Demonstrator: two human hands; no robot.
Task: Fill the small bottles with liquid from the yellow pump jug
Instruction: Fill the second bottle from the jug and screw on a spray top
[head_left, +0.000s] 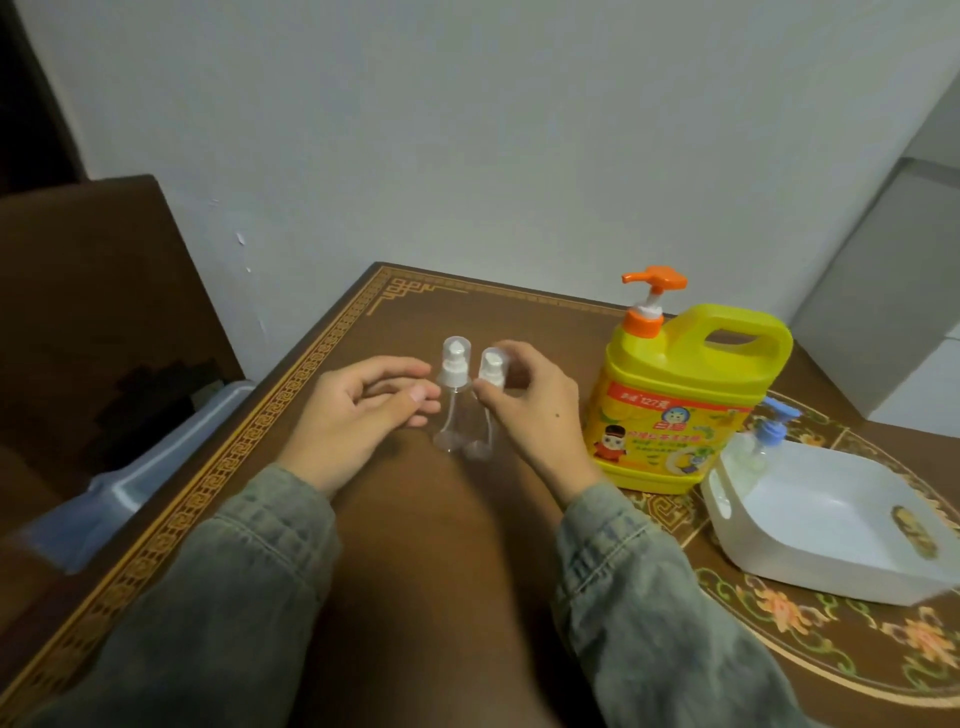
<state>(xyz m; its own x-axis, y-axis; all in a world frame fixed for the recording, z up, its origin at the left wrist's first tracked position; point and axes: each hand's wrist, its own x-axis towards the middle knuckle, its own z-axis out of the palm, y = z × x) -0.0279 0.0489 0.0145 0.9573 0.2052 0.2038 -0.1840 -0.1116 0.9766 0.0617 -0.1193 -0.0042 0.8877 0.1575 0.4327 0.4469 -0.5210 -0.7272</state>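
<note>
Two small clear bottles with white pump tops stand side by side in the middle of the table. My left hand (363, 410) lies beside the left small bottle (453, 395), fingers loosely curled, with the fingertips right at its neck; I cannot tell whether they touch it. My right hand (530, 410) pinches the top of the right small bottle (488, 369) between thumb and forefinger. Both bottles look empty. The yellow pump jug (680, 405) with its orange pump head (655, 280) stands upright just right of my right hand.
A white plastic tray (831, 525) sits at the right, with a clear bottle with a blue pump (763, 441) leaning in its far corner. The brown patterned table (441, 545) meets a wall at the back. A chair and a blue-grey bin stand off the left edge.
</note>
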